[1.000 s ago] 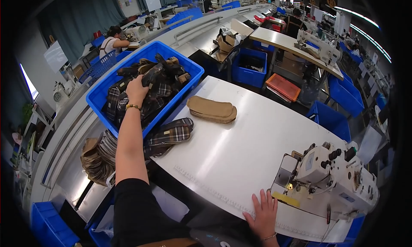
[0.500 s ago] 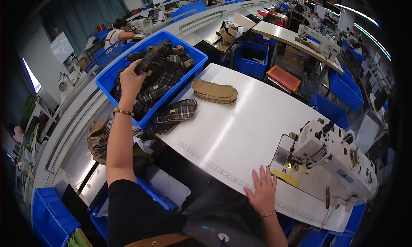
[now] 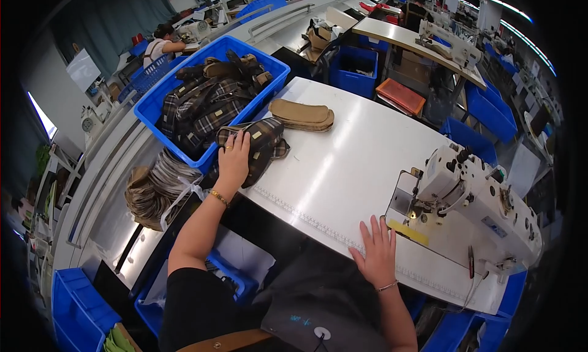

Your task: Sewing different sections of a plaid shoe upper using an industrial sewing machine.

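My left hand (image 3: 234, 162) grips a dark plaid fabric piece (image 3: 262, 134) on a small pile at the left of the white table (image 3: 343, 168), just outside the blue bin (image 3: 141, 116). The bin holds several similar plaid pieces (image 3: 211, 110). A stack of long, rounded tan pieces (image 3: 301, 114) lies beyond the pile. My right hand (image 3: 376, 260) rests open and flat near the table's front edge, beside the white sewing machine (image 3: 468, 193) and its yellow strip (image 3: 407, 232).
Bundled grey and brown pieces (image 3: 153, 196) sit left of the table. Blue bins (image 3: 352, 76) and an orange tray (image 3: 401, 96) are behind it. Co-workers (image 3: 159, 49) are at other stations, among further machines (image 3: 444, 43) and rails.
My left hand has come out of the bin, down and right, onto the plaid pile on the table, bringing a piece with it. My right hand has stayed on the table.
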`<action>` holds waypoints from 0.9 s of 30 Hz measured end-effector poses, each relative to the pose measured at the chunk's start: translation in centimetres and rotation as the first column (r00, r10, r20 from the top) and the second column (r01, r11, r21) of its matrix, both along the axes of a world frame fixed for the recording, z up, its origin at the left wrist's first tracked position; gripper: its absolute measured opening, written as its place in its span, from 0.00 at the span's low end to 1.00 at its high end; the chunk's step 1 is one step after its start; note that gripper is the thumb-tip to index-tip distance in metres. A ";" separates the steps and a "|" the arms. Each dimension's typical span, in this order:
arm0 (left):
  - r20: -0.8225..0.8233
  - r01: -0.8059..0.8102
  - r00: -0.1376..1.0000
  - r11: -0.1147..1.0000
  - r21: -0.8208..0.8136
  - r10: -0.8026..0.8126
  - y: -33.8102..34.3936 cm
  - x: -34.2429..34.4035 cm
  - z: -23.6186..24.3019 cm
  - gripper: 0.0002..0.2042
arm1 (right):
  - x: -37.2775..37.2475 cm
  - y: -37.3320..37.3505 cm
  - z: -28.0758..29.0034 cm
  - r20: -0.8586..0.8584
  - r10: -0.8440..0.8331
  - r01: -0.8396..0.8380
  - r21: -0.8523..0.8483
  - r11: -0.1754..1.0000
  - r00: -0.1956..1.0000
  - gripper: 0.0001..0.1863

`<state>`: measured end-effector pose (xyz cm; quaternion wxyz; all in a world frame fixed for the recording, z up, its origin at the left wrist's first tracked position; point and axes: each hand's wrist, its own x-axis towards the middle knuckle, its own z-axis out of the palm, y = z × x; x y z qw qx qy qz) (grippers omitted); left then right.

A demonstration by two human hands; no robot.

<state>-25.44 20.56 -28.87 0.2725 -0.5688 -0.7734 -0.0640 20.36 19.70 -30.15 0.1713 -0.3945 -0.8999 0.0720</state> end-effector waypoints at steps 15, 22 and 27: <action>-0.050 -0.051 0.998 0.997 -0.062 0.048 0.5 1.3 2.0 0.25 | -0.2 0.5 -1.5 -0.062 -0.029 0.036 0.108 0.994 0.998 0.34; 0.008 -0.183 0.982 0.961 -0.208 0.188 2.8 7.2 7.2 0.27 | -0.1 0.4 -1.2 -0.041 -0.053 0.057 0.093 0.994 0.998 0.34; 0.125 0.128 0.985 0.991 -0.038 -0.122 10.5 8.3 5.0 0.23 | -0.2 0.0 -0.7 -0.045 -0.036 0.039 0.072 0.997 0.998 0.34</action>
